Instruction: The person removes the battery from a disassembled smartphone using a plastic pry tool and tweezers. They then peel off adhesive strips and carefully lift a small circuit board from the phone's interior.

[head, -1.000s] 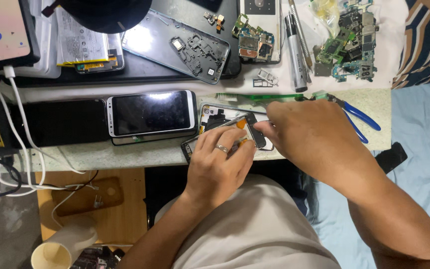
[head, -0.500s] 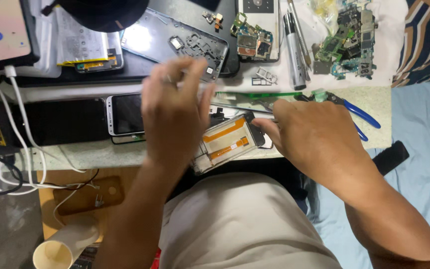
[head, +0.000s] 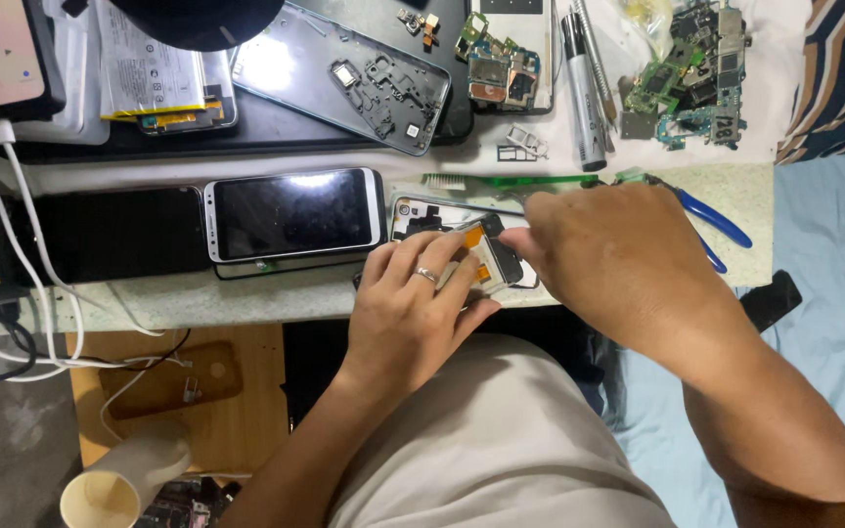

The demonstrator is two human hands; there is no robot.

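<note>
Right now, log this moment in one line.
left hand: presses opened phone with orange flex cable | right hand: touches its edge | beside: white-framed smartphone

Bright overhead light glares off the phone screen (head: 295,210); sharp focus, soft shadows.

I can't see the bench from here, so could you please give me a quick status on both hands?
Left hand and right hand both on opened phone at bench edge. Silver-framed phone beside it, apart. Blue-handled pliers behind right hand.
</note>
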